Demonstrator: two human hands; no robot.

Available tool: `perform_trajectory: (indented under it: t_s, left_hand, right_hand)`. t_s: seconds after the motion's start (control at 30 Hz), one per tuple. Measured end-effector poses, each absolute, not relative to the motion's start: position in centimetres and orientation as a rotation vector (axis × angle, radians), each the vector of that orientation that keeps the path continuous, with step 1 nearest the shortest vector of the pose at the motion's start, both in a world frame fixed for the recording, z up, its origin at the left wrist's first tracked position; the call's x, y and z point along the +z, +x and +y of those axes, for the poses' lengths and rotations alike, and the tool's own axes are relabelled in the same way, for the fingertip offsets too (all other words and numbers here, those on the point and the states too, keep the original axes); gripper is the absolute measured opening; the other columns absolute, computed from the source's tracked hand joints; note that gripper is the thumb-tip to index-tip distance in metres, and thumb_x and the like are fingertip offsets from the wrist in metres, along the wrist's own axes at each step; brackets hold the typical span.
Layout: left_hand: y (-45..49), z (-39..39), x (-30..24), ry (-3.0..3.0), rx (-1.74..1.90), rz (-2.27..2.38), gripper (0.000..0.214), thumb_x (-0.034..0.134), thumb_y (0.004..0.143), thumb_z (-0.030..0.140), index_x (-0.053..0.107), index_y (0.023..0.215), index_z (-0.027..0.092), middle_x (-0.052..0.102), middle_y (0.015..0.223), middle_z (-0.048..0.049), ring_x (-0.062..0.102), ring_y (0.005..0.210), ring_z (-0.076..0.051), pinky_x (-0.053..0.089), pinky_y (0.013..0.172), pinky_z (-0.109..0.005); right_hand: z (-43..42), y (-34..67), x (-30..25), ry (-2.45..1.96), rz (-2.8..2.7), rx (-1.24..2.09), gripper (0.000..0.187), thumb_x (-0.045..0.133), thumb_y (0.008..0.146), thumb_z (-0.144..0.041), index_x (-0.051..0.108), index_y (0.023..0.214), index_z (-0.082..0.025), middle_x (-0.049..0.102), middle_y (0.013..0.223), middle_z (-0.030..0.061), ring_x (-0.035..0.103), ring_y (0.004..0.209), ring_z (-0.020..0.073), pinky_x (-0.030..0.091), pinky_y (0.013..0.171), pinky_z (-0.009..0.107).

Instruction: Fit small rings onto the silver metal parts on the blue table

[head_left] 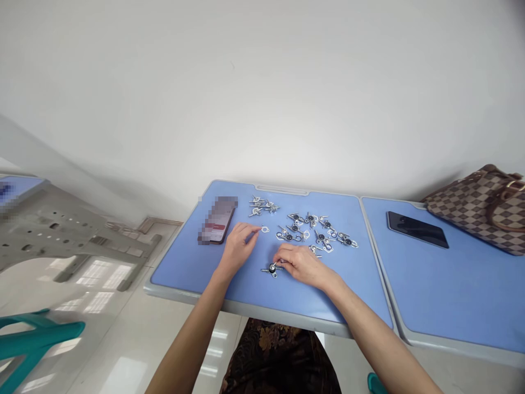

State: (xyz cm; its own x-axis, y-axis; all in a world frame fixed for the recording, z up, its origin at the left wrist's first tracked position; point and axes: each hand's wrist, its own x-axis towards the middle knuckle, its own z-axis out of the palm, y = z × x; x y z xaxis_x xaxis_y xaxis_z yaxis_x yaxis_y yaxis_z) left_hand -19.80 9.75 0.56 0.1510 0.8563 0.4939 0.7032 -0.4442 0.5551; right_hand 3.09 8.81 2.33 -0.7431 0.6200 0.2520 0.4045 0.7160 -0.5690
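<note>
Pinching fingers on the right hand (301, 266) grip a small metal clip (272, 268) with a black round middle, near the front of the blue table (184, 279). The left hand (239, 247) lies loose, holding nothing, just beside a tiny metal ring (264, 229). More clips (307, 230) lie scattered ahead, past the hands, and a phone (216, 220) lies to the left.

A blue bench (184, 273) holds a phone (216, 220) and scattered metal fittings (311, 230); the next bench (410, 295) holds a black phone (417, 229) and a checkered handbag (478, 210).
</note>
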Motion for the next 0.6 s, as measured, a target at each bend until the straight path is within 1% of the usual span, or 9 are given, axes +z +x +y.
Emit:
perform_trajectory:
  t_s: [0.07,0.13,0.3,0.4,0.53,0.6]
  left_hand:
    - [-19.7,9.5,1.0,2.151,1.194,1.488,0.015,0.054,0.091,0.02,0.068,0.097,0.022,0.069,0.091,-0.0034,0.06,0.088,-0.018,0.048,0.081,-0.032]
    - [-19.3,9.1,1.4,2.072,1.215,1.404,0.015,0.056,0.09,0.022,0.068,0.098,0.022,0.069,0.091,-0.0037,0.061,0.088,-0.017,0.049,0.08,-0.031]
    - [-17.5,7.5,2.1,2.09,1.173,1.171,0.019,0.06,0.086,0.02,0.065,0.105,0.022,0.068,0.095,-0.0041,0.06,0.092,-0.018,0.048,0.085,-0.035]
    - [-16.6,7.0,2.2,2.093,1.157,1.152,0.021,0.061,0.085,0.02,0.063,0.106,0.022,0.068,0.095,-0.0037,0.059,0.09,-0.018,0.048,0.085,-0.035]
    - [-16.3,6.9,2.3,2.012,1.183,1.191,0.014,0.06,0.086,0.021,0.065,0.099,0.021,0.067,0.091,-0.0029,0.059,0.087,-0.017,0.048,0.082,-0.032]
    - [-16.3,7.0,2.2,1.963,1.183,1.213,0.014,0.061,0.085,0.021,0.066,0.098,0.021,0.066,0.089,-0.0024,0.059,0.086,-0.016,0.049,0.08,-0.03]
  right_hand:
    - [8.8,3.1,2.4,-0.799,-2.398,0.756,0.015,0.056,0.09,-0.009,0.065,0.094,-0.021,0.065,0.09,0.0021,0.061,0.076,0.0137,0.044,0.067,0.024]
    - [8.9,3.1,2.5,-0.826,-2.278,0.808,0.014,0.055,0.09,-0.01,0.065,0.093,-0.021,0.064,0.088,0.002,0.059,0.076,0.0136,0.044,0.068,0.024]
    - [9.0,2.9,2.6,-0.925,-1.938,0.857,0.009,0.057,0.09,-0.016,0.065,0.09,-0.021,0.062,0.084,0.0018,0.057,0.073,0.0141,0.044,0.067,0.026]
    - [9.1,2.8,2.5,-0.964,-1.84,0.88,0.008,0.058,0.089,-0.018,0.065,0.088,-0.021,0.062,0.082,0.0015,0.057,0.073,0.0146,0.044,0.067,0.027]
    - [9.1,2.6,2.3,-0.996,-1.826,0.904,0.007,0.059,0.089,-0.02,0.066,0.087,-0.021,0.062,0.082,0.0013,0.056,0.072,0.0146,0.043,0.065,0.026]
    - [9.0,2.5,2.1,-1.016,-1.824,0.893,0.007,0.059,0.088,-0.02,0.066,0.088,-0.021,0.062,0.081,0.0012,0.055,0.07,0.0143,0.043,0.064,0.026]
